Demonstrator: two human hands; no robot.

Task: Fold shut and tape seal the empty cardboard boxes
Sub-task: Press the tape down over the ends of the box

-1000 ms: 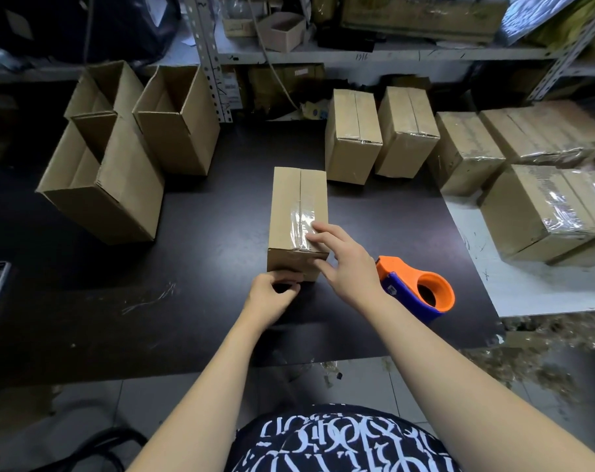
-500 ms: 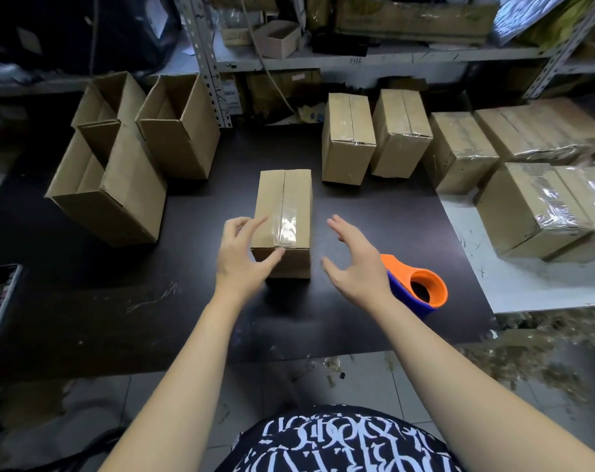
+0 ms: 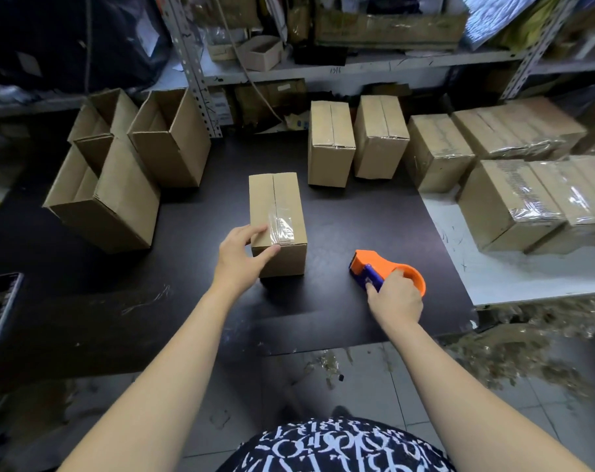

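A dark bench [image 3: 357, 212] stood before cluttered metal shelving [image 3: 357, 66]. The cardboard box [image 3: 282, 192] lay mid-bench, long axis running near edge to far edge, flaps closed, clear tape [image 3: 282, 228] over the seam's near end. The left hand [image 3: 241, 257] gripped its near-left corner; the right hand [image 3: 396, 298] clamped its fingers on the orange tape dispenser [image 3: 374, 264].

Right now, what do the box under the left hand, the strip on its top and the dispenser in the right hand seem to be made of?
The box looks like plain brown cardboard, matte, with folded flap edges. The strip on its seam seems clear plastic tape: glossy, wrinkled, catching glare. The dispenser seems hard plastic, smooth orange and blue, though that is uncertain.
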